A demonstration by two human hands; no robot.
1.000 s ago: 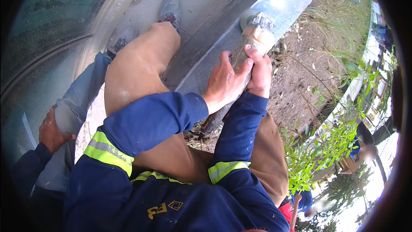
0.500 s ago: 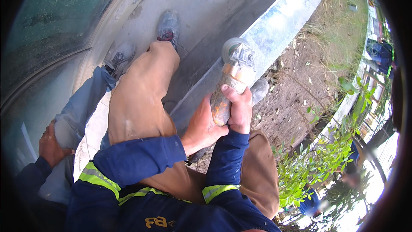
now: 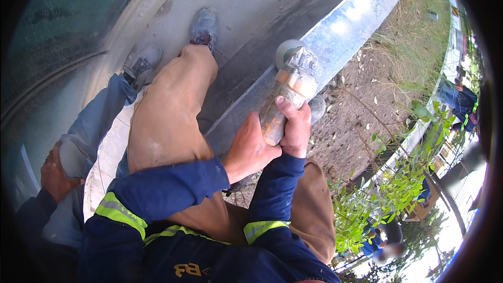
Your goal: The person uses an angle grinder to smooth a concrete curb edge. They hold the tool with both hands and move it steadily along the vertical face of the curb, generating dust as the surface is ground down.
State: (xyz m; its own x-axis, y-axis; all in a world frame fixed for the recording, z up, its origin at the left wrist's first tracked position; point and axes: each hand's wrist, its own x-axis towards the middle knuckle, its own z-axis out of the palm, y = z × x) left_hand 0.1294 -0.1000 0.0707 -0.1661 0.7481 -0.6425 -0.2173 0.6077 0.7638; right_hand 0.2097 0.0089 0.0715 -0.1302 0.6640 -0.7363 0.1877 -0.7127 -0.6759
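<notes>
Both my hands are wrapped round a dusty angle grinder (image 3: 276, 106) with worn orange marks on its body. My left hand (image 3: 250, 149) is closed on the rear of the body, from the left side. Around the right side closes my right hand (image 3: 296, 126), its thumb lying along the top. At the far end of the grinder, a round disc (image 3: 289, 52) sits over the near-left edge of a smooth grey concrete wall top (image 3: 343, 23). Whether the disc touches the concrete I cannot tell.
My legs straddle the low wall. Close on my left are another person's jeans (image 3: 97, 118) and hand (image 3: 60, 175), beside a dark glass panel (image 3: 63, 26). Right of the wall lie bare soil (image 3: 361, 110) and a leafy shrub (image 3: 367, 207). People stand farther right.
The grinder and both hands have shifted slightly up and to the right in the picture, and the view itself has moved a little. The grip looks the same.
</notes>
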